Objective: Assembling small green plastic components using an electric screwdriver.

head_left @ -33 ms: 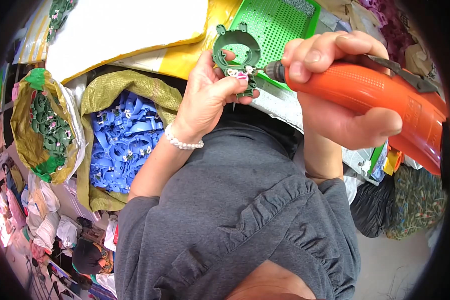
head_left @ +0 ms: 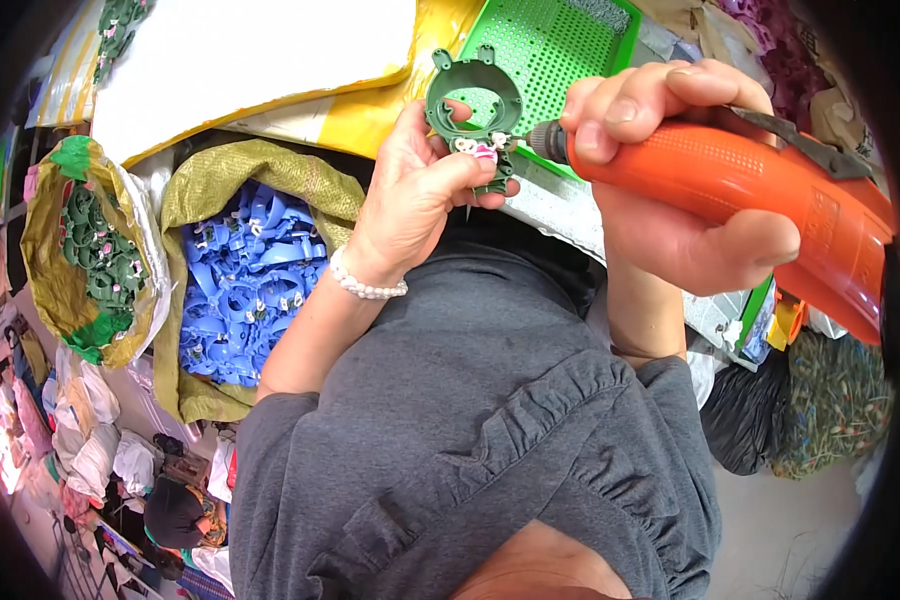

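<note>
My left hand (head_left: 405, 205) grips a dark green plastic housing (head_left: 475, 73) with a round ring at its far end. The thumb presses on the near part, beside small white pieces and a pink-and-white striped piece (head_left: 485, 153). My right hand (head_left: 660, 225) is wrapped round an orange electric screwdriver (head_left: 720, 170) with a black lever on its upper side. The tool lies almost level, its dark collar (head_left: 547, 142) facing the housing's right side. Its thin bit reaches toward the small white pieces; whether it touches them is too small to tell.
Left of me, an olive woven sack (head_left: 260, 160) holds blue plastic parts (head_left: 250, 285), and a yellowish sack (head_left: 45, 270) holds green ones (head_left: 105, 255). A perforated green tray (head_left: 560, 60) lies beyond my hands. A black bag (head_left: 745, 415) sits at the right.
My right hand and the screwdriver have shifted very slightly left. My left hand and the housing stay in place.
</note>
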`<action>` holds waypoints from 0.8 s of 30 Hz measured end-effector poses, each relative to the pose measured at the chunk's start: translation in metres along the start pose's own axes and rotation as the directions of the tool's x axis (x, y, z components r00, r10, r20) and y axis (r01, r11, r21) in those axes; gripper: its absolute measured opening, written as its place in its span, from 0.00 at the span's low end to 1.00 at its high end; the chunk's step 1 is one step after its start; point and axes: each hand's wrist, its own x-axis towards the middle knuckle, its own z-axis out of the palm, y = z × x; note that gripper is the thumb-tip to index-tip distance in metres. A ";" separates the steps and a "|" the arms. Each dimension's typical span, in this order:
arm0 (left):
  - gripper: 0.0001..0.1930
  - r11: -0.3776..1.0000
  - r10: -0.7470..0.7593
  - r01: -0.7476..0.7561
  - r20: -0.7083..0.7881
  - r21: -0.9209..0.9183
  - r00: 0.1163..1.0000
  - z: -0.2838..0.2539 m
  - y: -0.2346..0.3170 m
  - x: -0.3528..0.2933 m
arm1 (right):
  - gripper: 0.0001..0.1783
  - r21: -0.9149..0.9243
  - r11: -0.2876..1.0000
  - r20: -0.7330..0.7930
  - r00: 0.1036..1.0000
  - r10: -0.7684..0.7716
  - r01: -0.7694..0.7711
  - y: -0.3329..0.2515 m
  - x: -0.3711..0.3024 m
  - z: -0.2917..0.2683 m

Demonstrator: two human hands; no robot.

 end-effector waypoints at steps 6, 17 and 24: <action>0.20 1.000 0.015 -0.016 -0.016 -0.020 1.000 0.000 -0.003 -0.002 | 0.41 0.020 1.000 -0.211 0.977 0.012 -0.008 0.014 -0.010 0.011; 0.18 0.995 0.095 -0.094 -0.072 0.012 0.993 0.010 -0.013 -0.005 | 0.39 -0.034 0.999 -0.208 0.978 0.002 -0.009 0.018 -0.015 0.012; 0.18 0.997 0.050 -0.052 -0.042 -0.049 0.998 0.011 -0.012 -0.006 | 0.41 -0.057 0.998 -0.195 0.981 -0.022 0.011 0.014 -0.016 0.011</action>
